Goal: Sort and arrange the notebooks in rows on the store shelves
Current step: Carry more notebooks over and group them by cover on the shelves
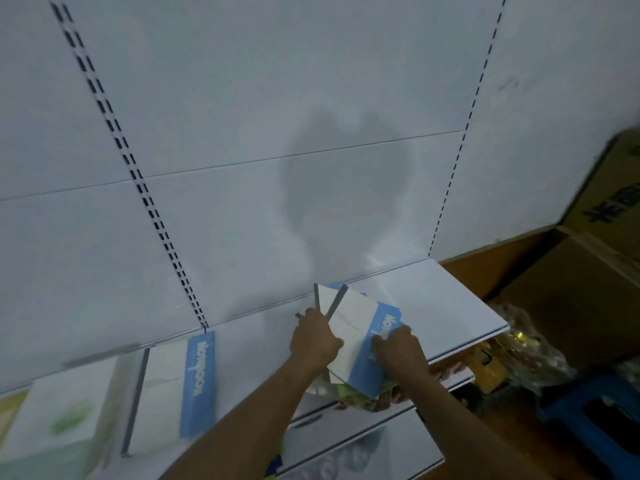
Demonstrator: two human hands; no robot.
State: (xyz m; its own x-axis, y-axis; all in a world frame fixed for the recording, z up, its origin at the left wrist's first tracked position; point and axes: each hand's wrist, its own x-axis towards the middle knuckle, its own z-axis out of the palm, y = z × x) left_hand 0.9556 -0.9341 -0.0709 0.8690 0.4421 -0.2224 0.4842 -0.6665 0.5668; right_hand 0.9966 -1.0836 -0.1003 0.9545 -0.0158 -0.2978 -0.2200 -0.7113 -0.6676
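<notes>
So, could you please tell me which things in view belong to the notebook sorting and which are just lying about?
Part of the job:
- blue-banded notebooks held by left hand and right hand
- blue-banded stack
- green-patterned stack
- white shelf

Lying about:
- cardboard boxes
- plastic-wrapped goods
- blue stool

We can read "Monpoon" or close to it in white on the blue band of the shelved notebook [173,386]; the held notebook [360,337] repeats it. The cardboard box [609,202] print is blurred.
</notes>
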